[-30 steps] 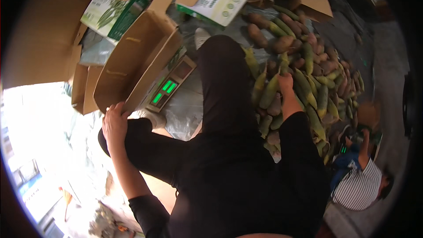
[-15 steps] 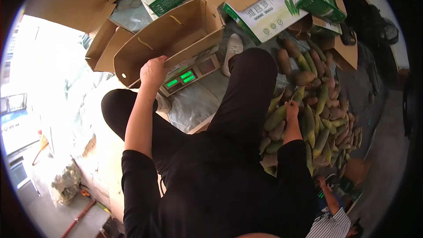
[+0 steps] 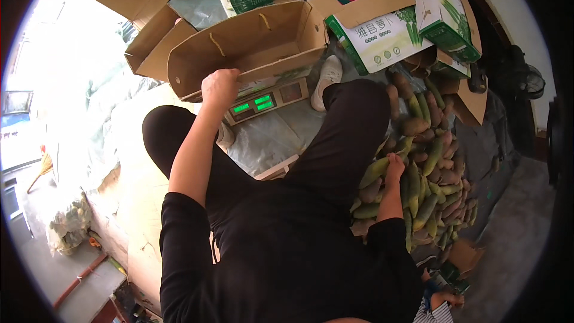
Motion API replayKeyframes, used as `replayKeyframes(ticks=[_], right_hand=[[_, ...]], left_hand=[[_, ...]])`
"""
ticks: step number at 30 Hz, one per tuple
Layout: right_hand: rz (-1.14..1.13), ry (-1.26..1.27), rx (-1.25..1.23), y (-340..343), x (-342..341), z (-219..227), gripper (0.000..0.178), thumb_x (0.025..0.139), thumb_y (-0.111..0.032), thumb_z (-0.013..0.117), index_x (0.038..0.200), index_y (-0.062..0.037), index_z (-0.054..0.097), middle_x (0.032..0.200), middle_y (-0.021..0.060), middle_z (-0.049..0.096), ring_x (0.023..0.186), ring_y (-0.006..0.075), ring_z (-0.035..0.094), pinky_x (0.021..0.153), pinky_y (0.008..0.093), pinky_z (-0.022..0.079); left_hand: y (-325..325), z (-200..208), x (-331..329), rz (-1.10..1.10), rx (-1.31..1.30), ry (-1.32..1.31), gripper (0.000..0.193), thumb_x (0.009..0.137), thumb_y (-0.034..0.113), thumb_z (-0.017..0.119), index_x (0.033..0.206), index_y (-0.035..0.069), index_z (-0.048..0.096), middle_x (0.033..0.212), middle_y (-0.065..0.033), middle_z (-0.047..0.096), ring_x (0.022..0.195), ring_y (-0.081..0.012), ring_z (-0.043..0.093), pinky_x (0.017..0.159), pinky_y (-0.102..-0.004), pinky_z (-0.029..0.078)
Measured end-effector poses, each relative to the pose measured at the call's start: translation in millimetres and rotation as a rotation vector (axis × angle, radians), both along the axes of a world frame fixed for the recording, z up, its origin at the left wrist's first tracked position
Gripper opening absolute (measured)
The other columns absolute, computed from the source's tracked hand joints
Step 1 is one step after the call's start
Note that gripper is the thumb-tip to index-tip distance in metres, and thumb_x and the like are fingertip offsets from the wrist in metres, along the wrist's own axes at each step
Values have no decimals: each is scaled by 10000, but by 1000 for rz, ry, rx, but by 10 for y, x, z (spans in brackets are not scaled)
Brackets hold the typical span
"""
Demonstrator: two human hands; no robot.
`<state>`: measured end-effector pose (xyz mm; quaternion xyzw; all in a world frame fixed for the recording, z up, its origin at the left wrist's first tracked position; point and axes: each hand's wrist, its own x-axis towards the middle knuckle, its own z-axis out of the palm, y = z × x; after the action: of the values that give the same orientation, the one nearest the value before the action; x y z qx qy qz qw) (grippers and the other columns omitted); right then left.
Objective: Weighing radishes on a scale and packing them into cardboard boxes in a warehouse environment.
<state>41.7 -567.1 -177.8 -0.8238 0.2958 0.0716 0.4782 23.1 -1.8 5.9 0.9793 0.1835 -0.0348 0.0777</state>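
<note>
My left hand (image 3: 220, 90) is closed on the near upper edge of an open cardboard box (image 3: 275, 67), which has yellow rope handles and shows its bare brown inside. The box rests on a digital scale (image 3: 254, 107) with a green lit display. On the right, my right hand (image 3: 394, 166) is down at the heap, its fingers curled against a green radish (image 3: 405, 145); my hand partly hides the grip. Another green radish (image 3: 373, 172) lies just left of that hand. Around it spreads a pile of green and brownish, soil-covered radishes (image 3: 427, 203).
Printed white-and-green cartons (image 3: 376, 39) stand beyond the box. A black fan (image 3: 526, 81) is at the far right. A co-worker's hand (image 3: 447, 300) shows at lower right. Plastic sheeting (image 3: 257, 149) covers the floor between my legs. A broom (image 3: 40, 170) leans at far left.
The whole view has shifted a little, with the box and scale now farther right in it. My left hand stays on the box edge, my right at the pile. The co-worker's hand has moved lower.
</note>
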Motion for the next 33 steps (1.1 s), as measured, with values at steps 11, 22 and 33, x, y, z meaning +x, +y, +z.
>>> replayKeyframes(ticks=[11, 22, 33], right_hand=[[273, -461, -60, 845, 879, 1855, 270, 906, -234, 531, 1003, -10, 647, 966, 62, 639, 877, 148, 571, 777, 279, 423], [715, -779, 692, 2972, 1678, 3243, 299, 939, -272, 517, 983, -6, 646, 990, 55, 638, 908, 129, 578, 850, 282, 450], [1356, -647, 164, 4037, 1843, 2479, 209, 841, -213, 572, 909, -39, 667, 836, 68, 662, 805, 143, 602, 751, 267, 449]], left_hand=[[-37, 58, -128, -44, 81, -69, 192, 771, 228, 662, 919, 115, 616, 881, -60, 636, 903, -260, 620, 762, -415, 452], [-6, 57, -208, 97, 68, 60, 209, 779, 259, 652, 916, 105, 616, 924, -63, 642, 922, -266, 611, 783, -442, 428], [-44, 40, -158, 87, 94, 43, 206, 785, 282, 628, 900, 112, 620, 948, -63, 644, 933, -279, 609, 771, -451, 432]])
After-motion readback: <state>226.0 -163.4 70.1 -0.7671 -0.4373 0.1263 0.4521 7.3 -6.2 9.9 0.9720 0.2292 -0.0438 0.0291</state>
